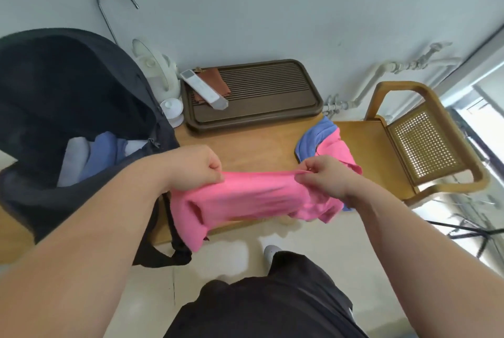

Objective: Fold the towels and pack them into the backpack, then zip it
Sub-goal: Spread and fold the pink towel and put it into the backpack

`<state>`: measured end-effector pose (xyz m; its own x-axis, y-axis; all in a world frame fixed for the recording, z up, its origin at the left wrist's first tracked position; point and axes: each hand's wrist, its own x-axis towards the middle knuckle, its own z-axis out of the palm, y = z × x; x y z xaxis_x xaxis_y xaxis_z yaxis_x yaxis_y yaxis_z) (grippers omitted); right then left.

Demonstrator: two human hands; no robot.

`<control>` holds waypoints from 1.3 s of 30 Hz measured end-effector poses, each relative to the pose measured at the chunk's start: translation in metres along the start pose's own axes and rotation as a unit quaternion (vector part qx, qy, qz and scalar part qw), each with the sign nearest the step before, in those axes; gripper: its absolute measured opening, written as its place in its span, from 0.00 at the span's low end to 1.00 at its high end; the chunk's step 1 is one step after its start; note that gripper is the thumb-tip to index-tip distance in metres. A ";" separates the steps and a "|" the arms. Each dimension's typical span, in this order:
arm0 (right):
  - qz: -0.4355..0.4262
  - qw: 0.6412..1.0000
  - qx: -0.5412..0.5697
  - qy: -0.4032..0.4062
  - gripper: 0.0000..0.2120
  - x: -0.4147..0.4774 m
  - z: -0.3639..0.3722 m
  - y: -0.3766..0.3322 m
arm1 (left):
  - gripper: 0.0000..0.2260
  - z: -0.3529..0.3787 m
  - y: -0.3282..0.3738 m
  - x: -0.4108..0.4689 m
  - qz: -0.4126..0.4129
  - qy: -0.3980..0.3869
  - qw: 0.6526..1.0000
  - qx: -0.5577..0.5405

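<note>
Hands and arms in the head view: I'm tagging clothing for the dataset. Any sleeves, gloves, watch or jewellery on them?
No. The left hand and right hand are bare: no gloves, rings or watch visible. Both forearms are uncovered to the frame's edge, so no sleeve shows. The only clothing in view is a black garment below and a white shoe.

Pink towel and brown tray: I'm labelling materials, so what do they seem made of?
Pink towel: soft matte cloth, perhaps microfibre; it drapes and creases. Brown tray: probably moulded plastic or resin, dull sheen, rounded rim, uniform slats; wood is possible.
</note>
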<state>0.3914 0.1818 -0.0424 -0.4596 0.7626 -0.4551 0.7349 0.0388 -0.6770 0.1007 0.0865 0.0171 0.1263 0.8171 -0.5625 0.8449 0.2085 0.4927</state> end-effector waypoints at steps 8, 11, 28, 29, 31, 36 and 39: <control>0.020 0.995 -0.052 0.077 0.11 0.016 -0.040 -0.012 | 0.13 0.023 -0.026 0.028 -0.013 0.077 0.988 -0.131; 0.066 0.992 -0.004 0.104 0.09 0.042 -0.030 0.012 | 0.12 0.041 -0.032 0.059 -0.055 0.186 0.973 -0.126; 0.093 0.990 -0.029 0.099 0.17 0.234 -0.026 0.082 | 0.10 0.063 -0.050 0.221 -0.216 0.271 0.937 -0.044; 0.095 0.990 -0.055 0.093 0.15 0.243 -0.027 0.082 | 0.09 0.059 -0.051 0.230 -0.218 0.271 0.937 -0.026; 0.092 0.988 -0.079 0.090 0.12 0.261 -0.028 0.084 | 0.09 0.052 -0.054 0.246 -0.220 0.266 0.939 0.010; 0.062 0.989 -0.054 0.120 0.09 0.289 -0.026 0.087 | 0.09 0.043 -0.067 0.275 -0.226 0.295 0.928 0.033; 0.058 0.994 -0.031 0.092 0.13 0.284 -0.022 0.090 | 0.08 0.049 -0.060 0.278 -0.252 0.304 0.917 0.063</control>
<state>0.3382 0.4157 -0.2202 -0.2741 0.8695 -0.4108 0.8102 -0.0214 -0.5858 0.1104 0.2746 -0.2017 -0.5769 0.7905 -0.2057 0.7744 0.6094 0.1702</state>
